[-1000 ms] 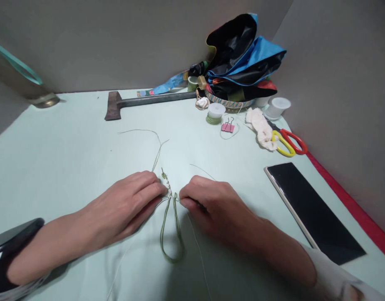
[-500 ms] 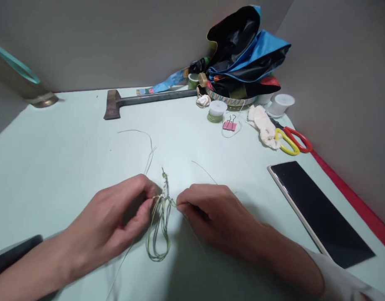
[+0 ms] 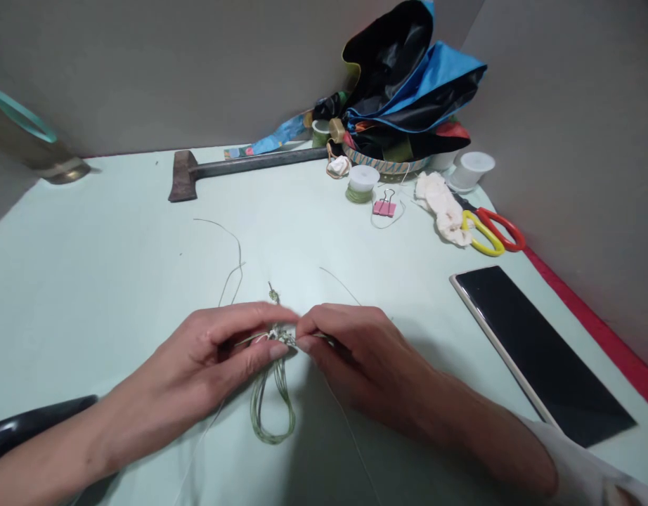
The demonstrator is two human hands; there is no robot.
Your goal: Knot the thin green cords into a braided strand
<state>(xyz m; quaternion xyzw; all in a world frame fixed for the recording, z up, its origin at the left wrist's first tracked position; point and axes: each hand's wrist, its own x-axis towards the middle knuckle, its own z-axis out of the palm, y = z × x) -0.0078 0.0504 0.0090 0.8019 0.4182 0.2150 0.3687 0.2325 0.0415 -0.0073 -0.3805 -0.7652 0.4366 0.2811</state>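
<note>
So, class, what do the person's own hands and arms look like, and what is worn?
The left hand and right hand are ungloved, with no rings visible. The left forearm is bare as far as it shows; the right arm has a pale sleeve with a blurred, darker patch.

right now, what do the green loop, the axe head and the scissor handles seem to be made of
Green loop: probably thread or fine cord, matte, since thin strands curve together.
Axe head: likely iron or steel, dull and brownish, perhaps rusted.
Scissor handles: probably plastic, smooth-looking, judging by their even yellow and red.
</note>
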